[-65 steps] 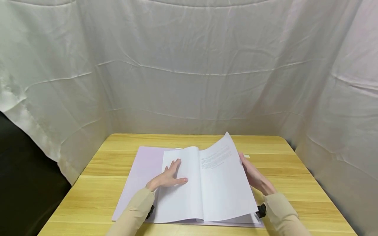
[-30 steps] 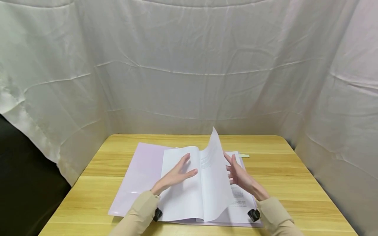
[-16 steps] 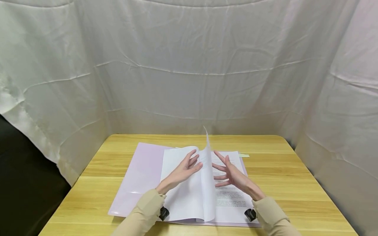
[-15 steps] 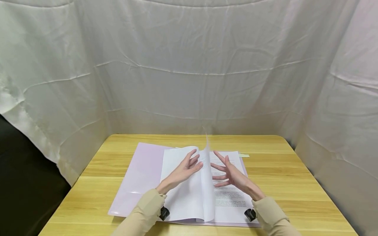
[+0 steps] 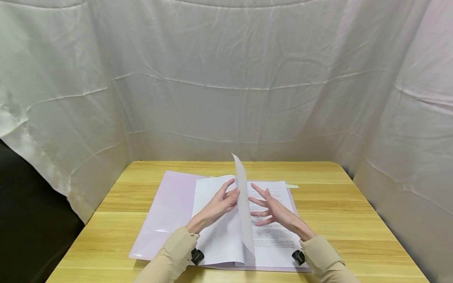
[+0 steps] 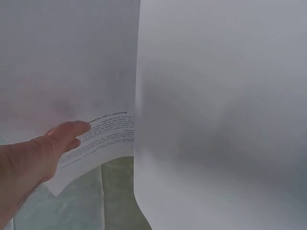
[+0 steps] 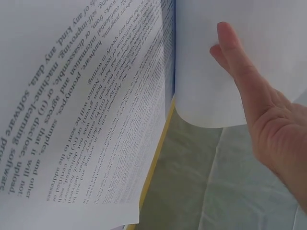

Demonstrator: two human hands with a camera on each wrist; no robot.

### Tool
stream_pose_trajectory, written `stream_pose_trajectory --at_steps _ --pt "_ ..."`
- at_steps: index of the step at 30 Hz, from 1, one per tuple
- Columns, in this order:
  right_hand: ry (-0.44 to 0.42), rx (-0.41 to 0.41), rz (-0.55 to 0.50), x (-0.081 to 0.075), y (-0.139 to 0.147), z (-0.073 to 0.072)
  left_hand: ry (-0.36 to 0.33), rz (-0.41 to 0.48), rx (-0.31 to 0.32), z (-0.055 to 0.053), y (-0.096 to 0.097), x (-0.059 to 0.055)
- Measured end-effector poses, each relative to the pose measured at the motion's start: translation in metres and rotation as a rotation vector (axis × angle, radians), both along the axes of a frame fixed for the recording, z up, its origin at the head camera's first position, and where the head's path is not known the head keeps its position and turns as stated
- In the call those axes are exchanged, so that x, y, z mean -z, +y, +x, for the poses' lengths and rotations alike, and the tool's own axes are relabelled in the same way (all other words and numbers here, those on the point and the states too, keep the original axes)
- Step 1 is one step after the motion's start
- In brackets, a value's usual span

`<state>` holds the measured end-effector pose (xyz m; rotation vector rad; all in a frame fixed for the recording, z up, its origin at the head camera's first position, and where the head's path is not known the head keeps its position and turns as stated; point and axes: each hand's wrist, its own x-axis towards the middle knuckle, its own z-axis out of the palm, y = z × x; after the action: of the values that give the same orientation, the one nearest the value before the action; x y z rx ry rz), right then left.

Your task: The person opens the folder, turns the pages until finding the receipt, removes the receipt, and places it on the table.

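Note:
In the head view a single white page point(image 5: 244, 208) of a bound paper document stands nearly upright between my hands. My right hand point(image 5: 277, 212) is on its right side, fingers spread and fingertips at or close to the sheet. In the right wrist view those fingers point(image 7: 235, 52) reach straight along the blank back of the page. My left hand point(image 5: 219, 204) is on the other side, fingers loosely bent, thumb near the page. The left wrist view shows thumb and finger before the printed side; contact is unclear. Turned pages point(image 5: 216, 243) lie left, a printed page point(image 5: 276, 239) right.
Beneath the papers is an opened lilac folder point(image 5: 170, 212), its cover out to the left. A pale yellow tab point(image 5: 292, 186) sticks out at the upper right. Everything lies on a wooden table point(image 5: 354, 220), with grey-white cloth point(image 5: 226, 78) hung around it.
The page has swung from lying rightward to upright, its top now leaning slightly left. My right hand moved left behind it, uncovering the printed page. The left hand rose and moved right.

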<state>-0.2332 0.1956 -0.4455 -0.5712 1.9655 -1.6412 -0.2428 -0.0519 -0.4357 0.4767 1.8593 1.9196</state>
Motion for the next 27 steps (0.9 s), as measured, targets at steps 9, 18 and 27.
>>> stream_pose_trajectory --at_steps 9,18,27 --pt "0.034 -0.009 0.077 0.001 -0.002 0.0 -0.068 0.045 -0.06 0.0 -0.01 0.0" --pt "0.07 -0.005 0.12 0.001 0.003 -0.003 -0.057 -0.02 -0.219 -0.006 -0.02 0.009" --pt "0.13 0.021 0.178 0.009 0.029 -0.029 -0.028 -0.238 -0.366 -0.015 -0.034 0.021"
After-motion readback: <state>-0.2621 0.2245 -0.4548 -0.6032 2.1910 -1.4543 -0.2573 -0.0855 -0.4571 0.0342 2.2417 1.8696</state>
